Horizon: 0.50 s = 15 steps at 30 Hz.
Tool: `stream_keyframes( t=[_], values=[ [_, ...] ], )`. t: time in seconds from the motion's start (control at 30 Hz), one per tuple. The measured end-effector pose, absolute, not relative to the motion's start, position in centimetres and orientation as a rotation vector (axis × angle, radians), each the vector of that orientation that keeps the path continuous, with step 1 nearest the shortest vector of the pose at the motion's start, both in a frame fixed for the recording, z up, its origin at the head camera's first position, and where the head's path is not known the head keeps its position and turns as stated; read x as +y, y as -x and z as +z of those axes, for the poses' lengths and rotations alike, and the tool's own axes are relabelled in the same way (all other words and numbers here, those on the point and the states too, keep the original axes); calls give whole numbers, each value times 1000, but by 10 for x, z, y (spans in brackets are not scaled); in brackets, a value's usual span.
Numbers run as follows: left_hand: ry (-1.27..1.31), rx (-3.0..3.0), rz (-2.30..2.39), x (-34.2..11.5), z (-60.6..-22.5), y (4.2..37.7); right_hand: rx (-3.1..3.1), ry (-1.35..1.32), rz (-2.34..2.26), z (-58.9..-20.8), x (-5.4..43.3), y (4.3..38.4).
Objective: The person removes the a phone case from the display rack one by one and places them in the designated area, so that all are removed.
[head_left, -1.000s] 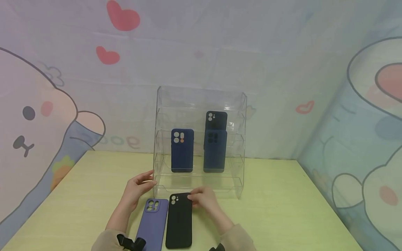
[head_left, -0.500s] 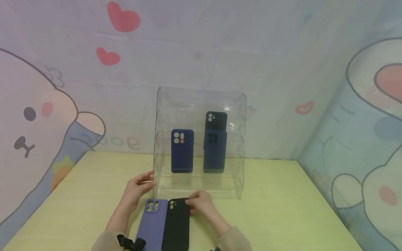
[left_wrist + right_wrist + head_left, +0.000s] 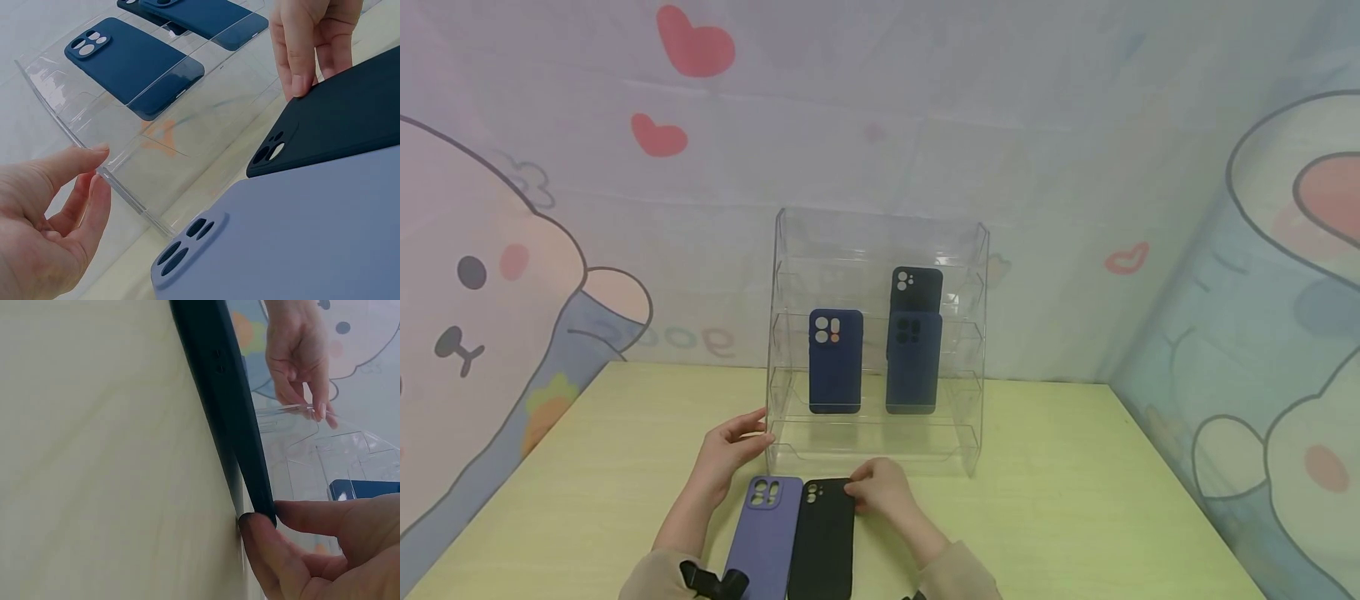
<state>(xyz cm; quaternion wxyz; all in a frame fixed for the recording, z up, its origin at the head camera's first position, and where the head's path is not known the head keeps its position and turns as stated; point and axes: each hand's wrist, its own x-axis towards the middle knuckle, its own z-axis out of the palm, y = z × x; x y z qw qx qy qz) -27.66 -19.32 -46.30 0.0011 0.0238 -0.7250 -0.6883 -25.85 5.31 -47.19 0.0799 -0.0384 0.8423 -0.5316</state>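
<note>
Thumb and fingers of my left hand pinch the left side edge of a clear tiered display rack. My right hand pinches the upper right corner of a black phone case, thumb against one face and a fingertip on the other. In the right wrist view, that end of the case stands slightly off the table. A purple phone case lies just left of the black one; its lower end is partly covered by my left sleeve and wrist strap.
On the rack, a dark blue phone case stands at the left and another blue case at the right. Behind and above the latter is a dark case. A printed cloth hangs behind the pale yellow table.
My right hand has drawn the black phone case slightly toward me and left, close beside the purple one. My left hand and the rack have stayed in place.
</note>
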Motion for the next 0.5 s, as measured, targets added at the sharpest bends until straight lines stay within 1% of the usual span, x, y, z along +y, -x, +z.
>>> stream_keyframes(
  t=[0.5],
  values=[
    [-71,-2272,-2159,-193,-464,277,2560,210,-1467,-468,60,264]
  ],
)
